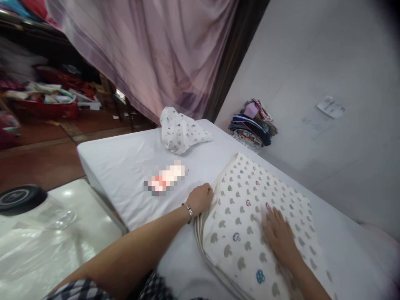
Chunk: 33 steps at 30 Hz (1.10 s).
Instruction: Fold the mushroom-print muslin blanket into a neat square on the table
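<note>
A folded cream blanket (237, 216) printed with grey and coloured mushrooms lies in layers on the white-covered bed (125, 166). My left hand (200, 199), with a bracelet at the wrist, is closed at the blanket's left edge; its fingertips are partly hidden there. On top of the blanket my right hand (278, 233) rests flat, fingers stretched out and a little blurred. Left of my left hand lies a small pixelated item (165, 178), its kind obscured. Beyond it sits a crumpled white printed cloth (181, 131).
Folded clothes (253, 125) are stacked against the white wall (312, 75). A pink curtain (156, 54) hangs behind the bed. At lower left, a clear container with a black lid (21, 199) stands near a pale glossy surface. A red basket (53, 109) holds cloth items on the floor.
</note>
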Each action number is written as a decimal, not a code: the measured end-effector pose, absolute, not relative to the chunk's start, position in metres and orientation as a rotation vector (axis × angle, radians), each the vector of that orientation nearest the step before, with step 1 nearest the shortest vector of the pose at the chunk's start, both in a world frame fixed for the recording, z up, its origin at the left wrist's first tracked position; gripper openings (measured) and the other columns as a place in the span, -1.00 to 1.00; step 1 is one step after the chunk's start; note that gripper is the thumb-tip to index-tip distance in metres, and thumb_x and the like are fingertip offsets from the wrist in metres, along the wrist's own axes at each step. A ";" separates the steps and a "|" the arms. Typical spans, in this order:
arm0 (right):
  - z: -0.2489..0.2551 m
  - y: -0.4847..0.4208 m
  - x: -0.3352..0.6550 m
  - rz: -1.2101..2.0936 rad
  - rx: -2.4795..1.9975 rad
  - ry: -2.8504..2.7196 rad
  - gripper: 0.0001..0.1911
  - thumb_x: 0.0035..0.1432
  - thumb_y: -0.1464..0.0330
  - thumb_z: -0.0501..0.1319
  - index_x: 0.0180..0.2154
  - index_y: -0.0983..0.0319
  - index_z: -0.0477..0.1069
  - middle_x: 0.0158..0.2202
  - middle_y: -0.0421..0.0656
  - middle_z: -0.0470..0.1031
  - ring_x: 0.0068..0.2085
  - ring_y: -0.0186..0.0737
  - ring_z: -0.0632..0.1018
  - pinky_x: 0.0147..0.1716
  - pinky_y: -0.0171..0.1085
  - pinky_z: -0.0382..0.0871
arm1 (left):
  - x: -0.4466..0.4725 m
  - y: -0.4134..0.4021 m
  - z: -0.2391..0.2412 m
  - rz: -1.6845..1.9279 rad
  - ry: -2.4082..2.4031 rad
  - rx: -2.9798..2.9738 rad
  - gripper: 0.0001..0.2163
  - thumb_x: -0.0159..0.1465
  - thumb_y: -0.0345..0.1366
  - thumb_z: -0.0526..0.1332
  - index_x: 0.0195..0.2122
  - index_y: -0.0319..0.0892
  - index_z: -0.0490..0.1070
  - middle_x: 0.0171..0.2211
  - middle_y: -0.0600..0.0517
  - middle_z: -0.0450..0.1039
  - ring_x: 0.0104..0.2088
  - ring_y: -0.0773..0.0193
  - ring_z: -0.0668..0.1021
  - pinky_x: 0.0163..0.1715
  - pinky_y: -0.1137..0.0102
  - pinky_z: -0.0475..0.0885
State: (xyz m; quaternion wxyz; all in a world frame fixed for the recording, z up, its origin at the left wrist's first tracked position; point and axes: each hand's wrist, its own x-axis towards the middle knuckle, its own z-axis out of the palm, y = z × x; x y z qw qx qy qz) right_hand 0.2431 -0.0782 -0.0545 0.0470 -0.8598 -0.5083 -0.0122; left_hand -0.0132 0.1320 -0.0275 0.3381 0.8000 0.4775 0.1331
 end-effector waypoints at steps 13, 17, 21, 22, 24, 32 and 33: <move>-0.028 -0.028 0.247 0.389 -2.637 -1.492 -0.20 0.13 -0.11 -0.37 0.26 0.21 -0.21 0.29 -0.21 -0.37 0.27 -0.17 -0.28 0.19 -0.11 -0.43 | -0.010 0.152 -0.034 0.237 1.182 2.232 -0.72 0.20 -0.11 -0.09 -0.30 -0.13 0.31 -0.37 -0.02 0.50 -0.34 0.14 0.51 -0.39 0.38 0.31; -0.033 -0.058 0.269 0.261 -2.760 -1.262 -0.21 0.13 -0.11 -0.31 0.25 0.21 -0.17 0.29 -0.19 -0.33 0.28 -0.16 -0.25 0.19 -0.08 -0.43 | -0.011 0.152 -0.032 0.196 1.204 2.240 -0.74 0.19 -0.11 -0.09 -0.32 -0.12 0.28 -0.41 -0.02 0.50 -0.36 0.11 0.51 -0.41 0.36 0.31; -0.036 -0.078 0.289 0.317 -2.788 -1.142 -0.25 0.16 -0.06 -0.30 0.25 0.22 -0.12 0.29 -0.17 -0.24 0.27 -0.21 -0.17 0.19 -0.11 -0.34 | -0.011 0.153 -0.029 0.177 1.192 2.216 -0.78 0.20 -0.15 -0.08 -0.33 -0.11 0.26 -0.44 0.02 0.48 -0.39 0.14 0.50 -0.43 0.38 0.30; -0.035 -0.082 0.294 0.295 -2.793 -1.132 -0.27 0.17 -0.04 -0.30 0.25 0.23 -0.13 0.29 -0.16 -0.24 0.27 -0.22 -0.17 0.19 -0.11 -0.32 | -0.010 0.153 -0.029 0.179 1.194 2.215 -0.79 0.20 -0.15 -0.08 -0.33 -0.11 0.26 -0.44 0.03 0.48 -0.39 0.15 0.50 -0.42 0.38 0.30; -0.035 -0.091 0.303 0.199 -2.845 -1.081 -0.30 0.20 0.00 -0.28 0.24 0.25 -0.12 0.29 -0.12 -0.24 0.27 -0.19 -0.16 0.19 -0.08 -0.27 | -0.010 0.152 -0.030 0.186 1.209 2.214 -0.78 0.21 -0.15 -0.08 -0.33 -0.12 0.26 -0.43 0.01 0.48 -0.37 0.15 0.50 -0.41 0.38 0.30; -0.072 -0.134 0.346 -0.166 -2.952 -1.033 -0.40 0.18 0.10 -0.21 0.17 0.22 0.08 0.25 -0.04 -0.03 0.25 -0.04 -0.02 0.07 0.10 0.02 | -0.013 0.139 -0.029 0.284 1.200 2.190 -0.80 0.23 -0.24 -0.09 -0.33 -0.15 0.27 -0.36 -0.04 0.47 -0.32 0.21 0.49 -0.36 0.40 0.27; -0.076 -0.137 0.353 -0.172 -2.941 -1.027 -0.42 0.18 0.10 -0.21 0.16 0.18 0.10 0.24 -0.04 0.00 0.24 -0.03 0.01 0.05 0.11 0.05 | -0.013 0.138 -0.029 0.295 1.208 2.182 -0.81 0.23 -0.25 -0.08 -0.33 -0.15 0.27 -0.35 -0.05 0.47 -0.32 0.21 0.49 -0.36 0.40 0.27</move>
